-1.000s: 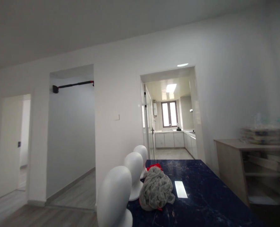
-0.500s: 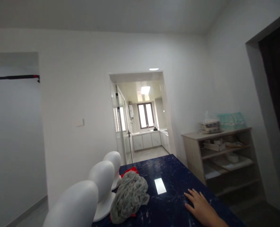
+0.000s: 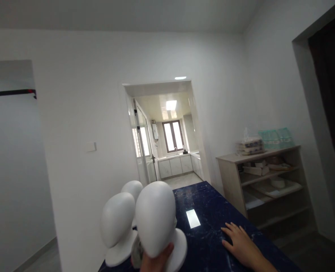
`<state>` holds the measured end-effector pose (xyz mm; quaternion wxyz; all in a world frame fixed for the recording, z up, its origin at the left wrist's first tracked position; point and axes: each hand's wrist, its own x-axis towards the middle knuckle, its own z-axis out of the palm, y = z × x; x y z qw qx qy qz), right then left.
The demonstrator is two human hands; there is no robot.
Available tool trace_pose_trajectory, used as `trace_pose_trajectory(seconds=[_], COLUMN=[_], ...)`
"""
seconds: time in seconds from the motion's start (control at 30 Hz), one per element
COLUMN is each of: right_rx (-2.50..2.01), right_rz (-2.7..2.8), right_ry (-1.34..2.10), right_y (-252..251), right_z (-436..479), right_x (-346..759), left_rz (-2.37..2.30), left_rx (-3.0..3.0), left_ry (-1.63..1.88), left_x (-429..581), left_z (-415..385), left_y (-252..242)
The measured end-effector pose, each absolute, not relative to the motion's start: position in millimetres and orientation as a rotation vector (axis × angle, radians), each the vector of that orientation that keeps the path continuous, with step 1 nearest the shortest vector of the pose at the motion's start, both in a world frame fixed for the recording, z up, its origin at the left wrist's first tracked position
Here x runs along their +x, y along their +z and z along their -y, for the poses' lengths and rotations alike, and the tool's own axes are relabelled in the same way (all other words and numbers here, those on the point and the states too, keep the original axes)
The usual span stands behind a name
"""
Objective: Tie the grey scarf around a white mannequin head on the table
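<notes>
My left hand point(image 3: 155, 260) grips the neck of a white mannequin head point(image 3: 156, 217) and holds it up over the near left of the dark blue marble table point(image 3: 212, 211). Only the thumb and part of the palm show at the bottom edge. My right hand point(image 3: 239, 241) lies flat on the table top with its fingers spread, holding nothing. Two more white mannequin heads point(image 3: 117, 224) stand in a row along the table's left edge, the farther one point(image 3: 132, 187) partly hidden. A bit of grey cloth point(image 3: 137, 251) peeks out behind the held head.
A wooden shelf unit point(image 3: 266, 181) with boxes and packets stands against the right wall. Beyond the table an open doorway point(image 3: 167, 132) leads into a bright kitchen. A dark opening is at far right, another doorway with a black bar at far left.
My left hand has come into view and lifted the nearest mannequin head up in front of the grey cloth. My right hand stays flat on the table. The view shifted slightly right.
</notes>
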<state>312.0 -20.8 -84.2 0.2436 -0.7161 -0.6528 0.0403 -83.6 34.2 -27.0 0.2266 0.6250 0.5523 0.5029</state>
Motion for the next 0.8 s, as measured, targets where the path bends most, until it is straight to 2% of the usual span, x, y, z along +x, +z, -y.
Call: trace_pose_trajectory(seconds=[0.13,0.27,0.4,0.53,0.67,0.8], right_rx=[-1.966,-1.975,-1.970,-1.967,-1.970,-1.966], right_rz=[1.774,1.770,1.769,1.768,1.767,1.786], right_ry=[0.116,0.118,0.111,0.098,0.101,0.105], right_y=[-82.5,-82.4,-83.4,-84.1,-85.2,-87.8], right_z=[21.5,20.7,20.1,19.8,18.2,16.0], right_x=[313.0,313.2,312.5,311.1,312.2,315.6], left_rz=[-1.080,-1.062,-1.088,-1.147,-1.184,-1.205], left_rx=[1.743,1.709,1.703,1.737,1.809,1.901], left_ry=[1.522,1.656,1.664,1.645,1.532,1.349], left_x=[13.8,64.3,72.5,65.3,58.6,55.7], left_z=[-83.8,-110.0,-128.5,-143.0,-148.0,-143.9], left_y=[-15.0,-4.7,-11.3,-38.6,-60.4,-57.8])
